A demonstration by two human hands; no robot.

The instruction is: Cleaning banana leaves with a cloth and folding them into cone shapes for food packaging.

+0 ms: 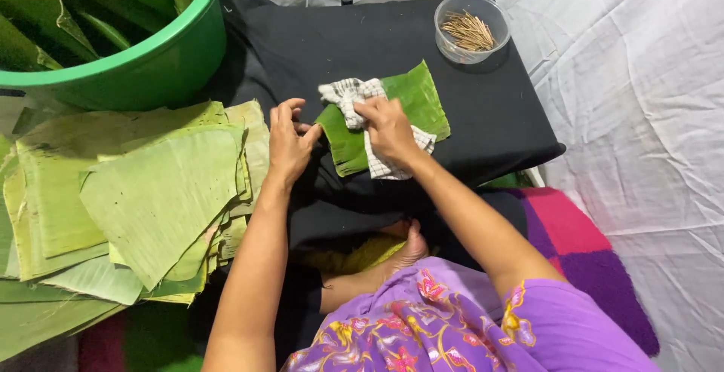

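A dark green banana leaf piece (411, 101) lies on a black cloth-covered surface (302, 48) in the middle of the view. My right hand (388, 127) grips a white checked cloth (351, 93) and presses it onto the leaf. My left hand (288, 142) rests at the leaf's left edge, fingertips pinching or holding that edge down.
A stack of pale green banana leaf pieces (151, 191) lies at the left. A green plastic tub (151, 63) with rolled leaves stands at the top left. A clear round container of small wooden sticks (471, 29) sits at the back right. White sheeting covers the right side.
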